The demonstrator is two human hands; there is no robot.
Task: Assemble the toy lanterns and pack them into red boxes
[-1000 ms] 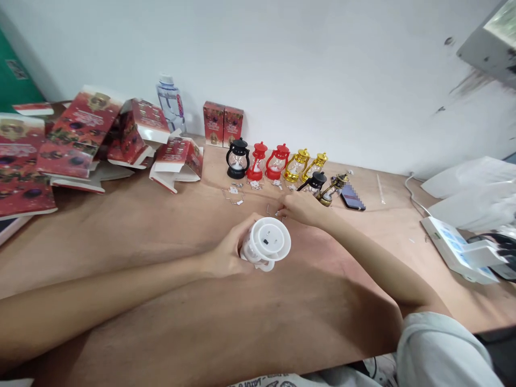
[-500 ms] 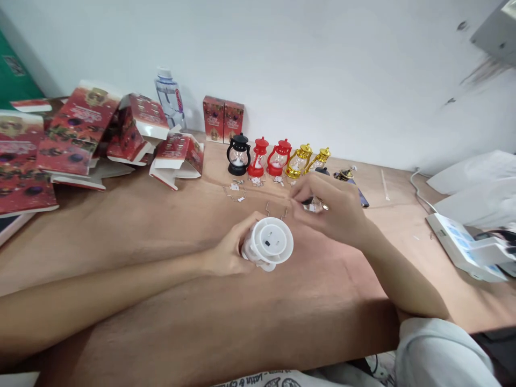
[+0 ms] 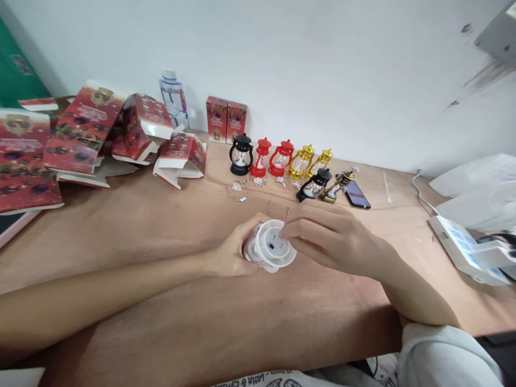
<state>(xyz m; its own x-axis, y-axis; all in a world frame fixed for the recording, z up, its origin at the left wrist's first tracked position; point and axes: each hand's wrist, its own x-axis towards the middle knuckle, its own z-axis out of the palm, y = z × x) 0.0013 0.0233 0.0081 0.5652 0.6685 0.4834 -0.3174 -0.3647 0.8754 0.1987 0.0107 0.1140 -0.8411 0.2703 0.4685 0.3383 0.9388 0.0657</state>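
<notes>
My left hand (image 3: 231,250) is closed round a small white lantern (image 3: 258,252), tipped so that its round base faces me. On the base I see a small black switch. My right hand (image 3: 330,236) has its fingers pressed together against the right side of that base; anything between the fingertips is hidden. Just behind the lantern, thin bent wire (image 3: 285,214) lies on the table. Beyond my right hand are a black lantern (image 3: 314,185), which leans, and a bronze-coloured lantern (image 3: 335,188).
Along the back stand a black lantern (image 3: 241,157), red lanterns (image 3: 281,159) and gold lanterns (image 3: 300,163). Two red boxes (image 3: 226,121) and a water bottle (image 3: 174,99) are by the wall. Opened red cartons (image 3: 84,129) pile up at left. A phone (image 3: 357,194) lies at right.
My right hand has moved down and left, from near the lanterns to the white lantern's base. The leaning black lantern now shows. My left hand keeps its hold.
</notes>
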